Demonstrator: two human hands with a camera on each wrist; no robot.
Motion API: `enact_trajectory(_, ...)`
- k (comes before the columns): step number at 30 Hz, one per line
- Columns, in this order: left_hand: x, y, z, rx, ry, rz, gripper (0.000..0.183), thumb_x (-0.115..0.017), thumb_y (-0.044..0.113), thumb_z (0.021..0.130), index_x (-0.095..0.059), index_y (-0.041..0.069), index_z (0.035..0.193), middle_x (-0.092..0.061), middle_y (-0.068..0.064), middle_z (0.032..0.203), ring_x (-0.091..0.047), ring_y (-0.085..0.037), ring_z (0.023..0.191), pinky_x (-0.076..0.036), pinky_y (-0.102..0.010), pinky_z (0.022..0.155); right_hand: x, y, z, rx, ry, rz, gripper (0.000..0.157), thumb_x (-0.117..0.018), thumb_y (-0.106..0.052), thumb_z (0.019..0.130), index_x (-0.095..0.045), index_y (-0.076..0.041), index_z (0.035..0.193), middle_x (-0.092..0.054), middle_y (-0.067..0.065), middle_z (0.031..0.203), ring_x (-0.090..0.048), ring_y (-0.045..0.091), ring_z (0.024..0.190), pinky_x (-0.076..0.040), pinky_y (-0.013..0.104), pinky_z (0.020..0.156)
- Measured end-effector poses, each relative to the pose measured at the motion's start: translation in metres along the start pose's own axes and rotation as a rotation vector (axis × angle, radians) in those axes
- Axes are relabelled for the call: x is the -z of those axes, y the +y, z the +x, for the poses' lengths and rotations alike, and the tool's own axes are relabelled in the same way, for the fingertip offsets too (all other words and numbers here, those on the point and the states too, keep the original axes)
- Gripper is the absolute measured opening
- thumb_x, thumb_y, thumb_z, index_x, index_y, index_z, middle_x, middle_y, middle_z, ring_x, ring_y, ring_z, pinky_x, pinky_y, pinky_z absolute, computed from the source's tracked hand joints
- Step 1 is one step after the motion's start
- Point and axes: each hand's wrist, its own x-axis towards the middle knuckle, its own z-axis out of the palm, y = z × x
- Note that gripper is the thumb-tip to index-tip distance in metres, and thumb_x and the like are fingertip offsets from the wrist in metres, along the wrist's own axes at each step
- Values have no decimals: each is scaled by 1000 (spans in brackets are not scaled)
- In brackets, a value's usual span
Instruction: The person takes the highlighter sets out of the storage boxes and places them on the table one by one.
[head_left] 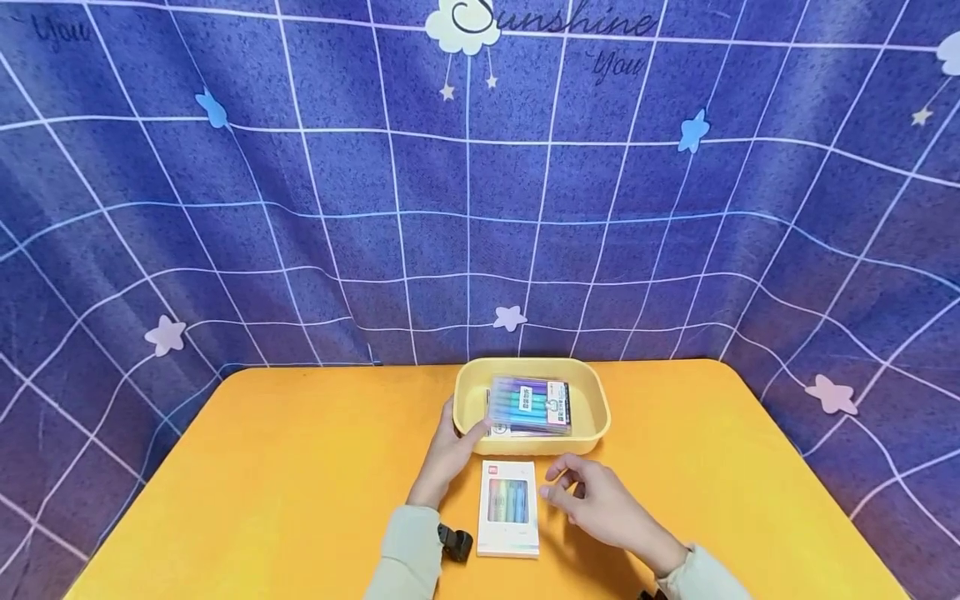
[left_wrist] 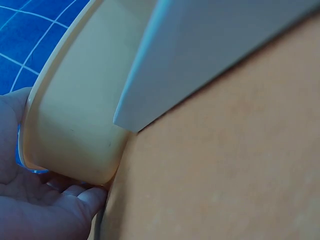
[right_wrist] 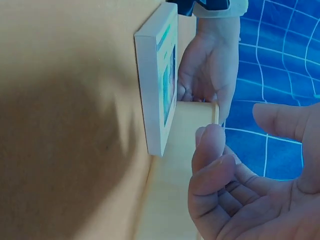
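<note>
A yellow plastic bin (head_left: 592, 437) stands at the table's far edge. My left hand (head_left: 444, 454) grips its near left corner, thumb over the rim and fingers curled beneath, as the left wrist view also shows. Inside the bin lie clear packs of coloured pens (head_left: 510, 404), one stacked on another. Just in front of the bin, a white box of highlighters (head_left: 508, 537) with a colourful window lies flat on the table. My right hand (head_left: 600, 500) hovers to the right of that box, fingers loosely bent, thumb apart, holding nothing.
An orange-yellow table (head_left: 315, 475) spreads out on both sides of the bin. Behind it hangs a blue curtain (head_left: 465, 242) with a white grid and stars. A black wrist camera (head_left: 455, 543) is strapped to the left wrist, close to the white box.
</note>
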Motion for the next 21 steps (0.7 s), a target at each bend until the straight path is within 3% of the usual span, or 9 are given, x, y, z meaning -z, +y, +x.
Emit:
enact_trajectory(10,1,-1,-1,2,5,-6,89,-69,41,94,-16,22,162,-35,-15,163,-32,-37,151,-26,-61,123,2,0,9,10,1,7,21,-70,-25,94,-64,-6,102,-64,1,81,-53,5,49,-44,21,45)
enact_trajectory(21,-2,2,1,-18,1,-1,87,-68,38,96,-15,20,162,-33,-15,163,-32,-36,151,-26,-58,124,5,1,20,62,-17,9,26,-69,-29,95,-64,-5,103,-65,3,82,-54,5,52,-43,20,47)
